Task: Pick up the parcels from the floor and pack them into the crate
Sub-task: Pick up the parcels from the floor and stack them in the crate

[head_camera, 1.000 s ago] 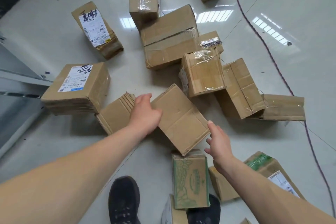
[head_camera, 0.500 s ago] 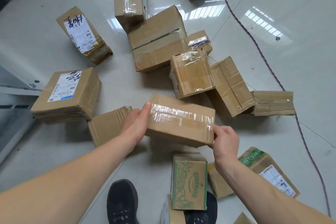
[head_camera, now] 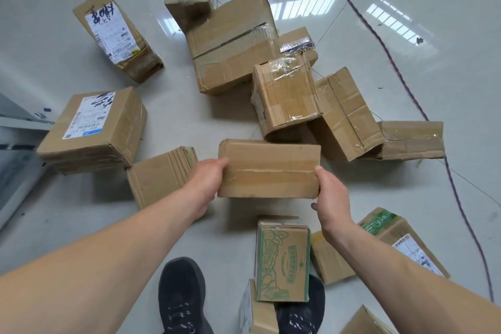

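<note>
I hold a flat brown cardboard parcel [head_camera: 268, 169] off the floor in both hands, its taped long side facing me. My left hand [head_camera: 206, 184] grips its left end and my right hand [head_camera: 332, 195] grips its right end. Several other taped cardboard parcels lie scattered on the glossy white floor around it. A small plain parcel [head_camera: 162, 175] lies just left of my left hand. A green-printed box [head_camera: 283, 260] stands below the held parcel, by my feet. No crate is clearly in view.
Two labelled parcels [head_camera: 93, 127] [head_camera: 116, 35] lie at the left. A pile of parcels [head_camera: 287, 95] fills the middle and right. A purple cable [head_camera: 401, 68] runs across the floor at right. A grey metal structure [head_camera: 16, 144] stands at the left edge. My black shoes [head_camera: 181, 298] are at the bottom.
Both hands closed on the parcel's ends, lifted it off the floor and turned it level, so a taped long side now faces me.
</note>
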Available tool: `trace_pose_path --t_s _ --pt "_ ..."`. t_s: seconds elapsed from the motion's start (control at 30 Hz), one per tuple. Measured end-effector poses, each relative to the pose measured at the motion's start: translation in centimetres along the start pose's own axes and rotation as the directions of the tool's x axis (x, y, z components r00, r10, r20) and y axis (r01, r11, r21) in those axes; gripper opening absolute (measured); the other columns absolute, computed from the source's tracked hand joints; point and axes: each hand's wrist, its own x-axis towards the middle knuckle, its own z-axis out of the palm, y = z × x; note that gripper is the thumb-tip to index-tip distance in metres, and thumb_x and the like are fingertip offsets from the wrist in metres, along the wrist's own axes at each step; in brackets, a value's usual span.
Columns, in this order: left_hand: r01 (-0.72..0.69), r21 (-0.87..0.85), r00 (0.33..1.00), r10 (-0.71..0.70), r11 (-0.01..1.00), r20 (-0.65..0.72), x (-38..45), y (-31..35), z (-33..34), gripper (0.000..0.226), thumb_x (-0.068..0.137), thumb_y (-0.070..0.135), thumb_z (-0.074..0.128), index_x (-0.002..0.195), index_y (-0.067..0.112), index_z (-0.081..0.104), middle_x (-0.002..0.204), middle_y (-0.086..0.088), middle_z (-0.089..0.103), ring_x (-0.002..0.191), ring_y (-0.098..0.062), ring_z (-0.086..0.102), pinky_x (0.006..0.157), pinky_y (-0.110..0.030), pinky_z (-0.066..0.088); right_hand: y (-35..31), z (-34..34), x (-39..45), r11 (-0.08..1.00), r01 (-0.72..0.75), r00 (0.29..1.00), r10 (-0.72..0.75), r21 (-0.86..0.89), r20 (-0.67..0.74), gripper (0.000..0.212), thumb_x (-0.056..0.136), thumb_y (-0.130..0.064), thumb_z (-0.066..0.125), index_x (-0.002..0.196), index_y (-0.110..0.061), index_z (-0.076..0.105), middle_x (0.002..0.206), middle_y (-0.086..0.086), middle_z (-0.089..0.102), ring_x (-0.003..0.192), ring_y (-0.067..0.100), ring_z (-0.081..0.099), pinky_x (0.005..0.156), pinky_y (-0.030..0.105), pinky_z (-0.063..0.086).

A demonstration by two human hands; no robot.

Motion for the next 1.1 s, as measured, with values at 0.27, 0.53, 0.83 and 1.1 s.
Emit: trace_pose_path --t_s 0.27,0.53,0.83,1.1 --pt "0.099 -0.011 0.993 -0.098 0.995 0.067 -1.0 -0.9 -0.2 0.035 0.092 0.043 0.053 0.108 0.012 0.061 0.089 -0.003 0.060 0.082 -0.025 0.058 0.088 -0.042 0.039 0.8 -1.3 0.0 0.997 -0.016 1.000 0.015 -0.079 -0.013 0.018 0.098 -0.031 0.059 0.107 -0.015 0.058 0.101 0.000 0.061 0.089 0.012 0.055 0.077 0.036 0.043" --pt "0.215 -0.092 0.974 -0.207 0.972 0.092 -1.8 -2.0 0.4 0.016 0.078 -0.008 0.040 0.075 0.007 0.047 0.079 -0.012 0.048 0.073 -0.029 0.051 0.071 -0.040 0.051 2.6 -1.5 -0.7 0.994 0.011 0.999 -0.007 -0.112 0.043 0.028 0.101 -0.045 0.051 0.117 -0.025 0.062 0.108 -0.008 0.061 0.101 0.012 0.054 0.084 0.036 0.039" --pt "-0.032 -0.058 0.999 0.031 0.998 -0.015 -1.4 -2.6 0.2 0.045 0.073 -0.001 0.054 0.115 0.015 0.059 0.109 -0.011 0.066 0.086 -0.023 0.057 0.061 -0.029 0.040 1.5 -0.7 -0.1 0.996 0.032 0.999 -0.030 -0.081 0.026 0.045 0.082 0.015 0.050 0.114 -0.017 0.054 0.109 0.001 0.072 0.099 0.017 0.066 0.091 0.043 0.053" --pt "0.127 -0.086 0.978 -0.111 0.988 0.174 -0.9 -2.3 0.7 0.061 0.089 0.072 0.042 0.138 0.036 0.042 0.145 -0.001 0.047 0.138 -0.026 0.039 0.118 -0.057 0.016 2.6 0.0 -0.1 0.987 -0.036 0.992 0.054 -0.154 0.113 0.053 0.095 -0.016 0.060 0.145 -0.025 0.044 0.125 -0.002 0.063 0.099 0.010 0.060 0.086 0.036 0.047"
